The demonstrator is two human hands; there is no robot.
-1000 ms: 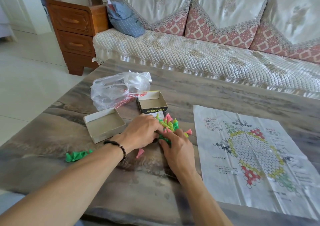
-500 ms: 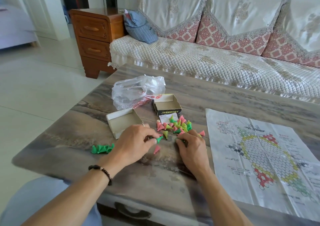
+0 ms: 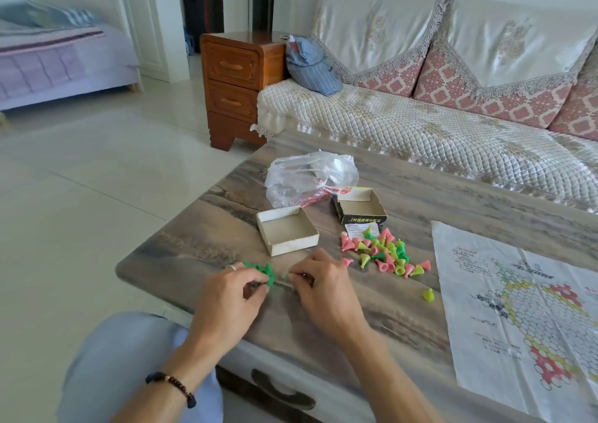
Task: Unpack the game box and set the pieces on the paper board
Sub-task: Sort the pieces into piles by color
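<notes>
Both hands work at the near table edge [image 3: 181, 238]. The left hand [image 3: 226, 296] and right hand [image 3: 323, 288] have curled fingers pinching a cluster of dark green pieces [image 3: 262, 270] between them. Judged step: sorting pieces by colour; none stands on the board yet. The next move calls for carrying the green set across to the paper board [image 3: 517, 309], well apart at right. Beyond the hands lie the open tray [image 3: 288, 230], the mixed pile [image 3: 382, 251] and the box lid [image 3: 360, 204]. Half a second earlier, both hands were at the mixed pile; they have since shifted left to the green group.
</notes>
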